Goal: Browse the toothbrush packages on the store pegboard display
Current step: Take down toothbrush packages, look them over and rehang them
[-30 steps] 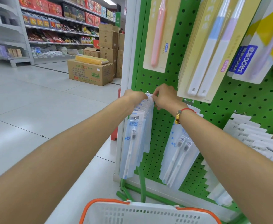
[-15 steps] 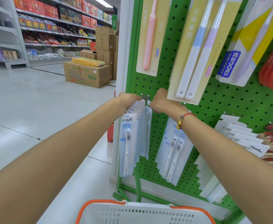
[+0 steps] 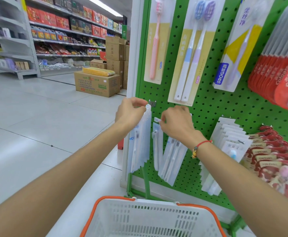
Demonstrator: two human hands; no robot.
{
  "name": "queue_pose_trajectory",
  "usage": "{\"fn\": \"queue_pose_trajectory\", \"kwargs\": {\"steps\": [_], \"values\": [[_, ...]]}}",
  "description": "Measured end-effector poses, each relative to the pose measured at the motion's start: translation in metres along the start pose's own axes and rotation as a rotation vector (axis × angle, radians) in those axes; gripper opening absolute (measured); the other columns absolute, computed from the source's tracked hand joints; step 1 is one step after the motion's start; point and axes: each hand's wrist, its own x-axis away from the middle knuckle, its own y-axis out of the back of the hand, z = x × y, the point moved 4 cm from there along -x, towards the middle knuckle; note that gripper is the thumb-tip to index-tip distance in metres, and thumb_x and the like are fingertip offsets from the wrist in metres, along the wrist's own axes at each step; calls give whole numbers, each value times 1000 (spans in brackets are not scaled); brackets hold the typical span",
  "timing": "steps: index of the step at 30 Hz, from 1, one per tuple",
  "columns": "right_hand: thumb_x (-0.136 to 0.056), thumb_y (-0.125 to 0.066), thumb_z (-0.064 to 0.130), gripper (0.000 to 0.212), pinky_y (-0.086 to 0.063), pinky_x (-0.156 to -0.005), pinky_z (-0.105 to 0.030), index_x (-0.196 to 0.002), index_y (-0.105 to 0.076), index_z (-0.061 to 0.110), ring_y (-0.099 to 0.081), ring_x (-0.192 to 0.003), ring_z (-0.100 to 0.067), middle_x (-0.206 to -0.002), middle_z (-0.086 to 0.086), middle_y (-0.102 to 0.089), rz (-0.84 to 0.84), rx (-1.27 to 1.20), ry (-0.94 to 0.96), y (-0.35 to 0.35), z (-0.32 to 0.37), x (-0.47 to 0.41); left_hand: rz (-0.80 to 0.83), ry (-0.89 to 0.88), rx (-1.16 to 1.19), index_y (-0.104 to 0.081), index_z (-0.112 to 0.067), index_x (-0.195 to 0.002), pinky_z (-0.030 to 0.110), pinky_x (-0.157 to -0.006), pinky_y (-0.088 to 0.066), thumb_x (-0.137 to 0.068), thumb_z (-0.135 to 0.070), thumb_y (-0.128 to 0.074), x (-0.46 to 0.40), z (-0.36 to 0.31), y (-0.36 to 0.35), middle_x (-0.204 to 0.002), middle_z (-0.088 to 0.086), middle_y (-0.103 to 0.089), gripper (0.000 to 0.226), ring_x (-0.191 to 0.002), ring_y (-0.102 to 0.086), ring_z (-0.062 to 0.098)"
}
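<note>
A green pegboard (image 3: 211,106) carries hanging toothbrush packages. My left hand (image 3: 131,112) pinches the top of a stack of pale blue-white toothbrush packages (image 3: 140,144) hanging on the leftmost hook (image 3: 151,103). My right hand (image 3: 176,123) pinches the top of one single toothbrush package (image 3: 157,146), held a little to the right of that stack and apart from it. Another pale package (image 3: 172,159) hangs below my right wrist. Above hang a pink toothbrush card (image 3: 157,48) and a blue-and-purple twin pack (image 3: 191,57).
A white shopping basket (image 3: 153,219) with orange handles sits below at the foot of the display. Red toothbrush packs (image 3: 280,79) and more white packs (image 3: 228,142) hang to the right. Cardboard boxes (image 3: 97,84) stand on the tiled aisle floor at left, with shelving behind.
My right hand has moved right, away from the hook, taking one package off the stack. My left hand still holds the stack's top. The view has tilted and shifted slightly.
</note>
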Motion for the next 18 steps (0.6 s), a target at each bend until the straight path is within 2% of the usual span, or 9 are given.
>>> {"fn": "queue_pose_trajectory", "kwargs": {"steps": [2, 4, 6, 9, 12, 15, 18], "values": [[-91, -56, 21, 19, -32, -101, -38, -82, -71, 12, -53, -87, -24, -82, -4, -66, -110, 2, 69, 5, 0, 13, -82, -84, -71, -68, -30, -97, 26, -85, -46, -89, -12, -58, 24, -3, 4, -99, -13, -65, 22, -99, -59, 6], [-91, -57, 21, 19, -29, -105, -40, -82, -71, 13, -57, -97, -26, -89, -4, -68, -194, -61, 124, 11, 0, 29, -148, -165, -142, -68, -33, -96, 24, -80, -42, -88, -14, -57, 44, -5, 8, -101, -14, -65, 23, -99, -57, 3], [-91, -60, 22, 16, -29, -108, -42, -83, -71, 14, -56, -104, -25, -97, -2, -69, -269, -121, 196, 16, 1, 46, -137, -192, -150, -68, -34, -94, 24, -80, -44, -87, -14, -57, 57, -4, 9, -102, -15, -68, 23, -100, -59, 3], [-92, -63, 25, 13, -33, -107, -43, -85, -68, 15, -56, -104, -24, -98, 1, -67, -373, -161, 284, 18, 3, 75, -82, -157, -160, -67, -32, -96, 24, -78, -48, -86, -13, -58, 74, 8, 3, -100, -19, -67, 24, -96, -62, 3], [-94, -61, 26, 13, -34, -100, -36, -88, -67, 15, -56, -102, -23, -98, 2, -67, -437, -218, 307, 17, 1, 101, 4, -110, -155, -62, -31, -105, 25, -82, -46, -87, -12, -59, 93, 28, -8, -107, -17, -65, 26, -99, -61, 6], [-96, -58, 27, 14, -30, -95, -28, -91, -65, 16, -54, -102, -20, -97, 4, -66, -427, -317, 280, 12, -2, 125, 105, -89, -179, -60, -27, -113, 30, -88, -47, -90, -14, -59, 111, 50, -18, -114, -13, -63, 27, -105, -60, 9], [-98, -55, 31, 16, -33, -92, -27, -95, -64, 18, -51, -103, -16, -98, 7, -65, -383, -471, 180, 5, -8, 146, 271, -90, -141, -62, -23, -116, 31, -88, -48, -93, -21, -59, 124, 57, -26, -115, -11, -64, 23, -103, -61, 10]]}}
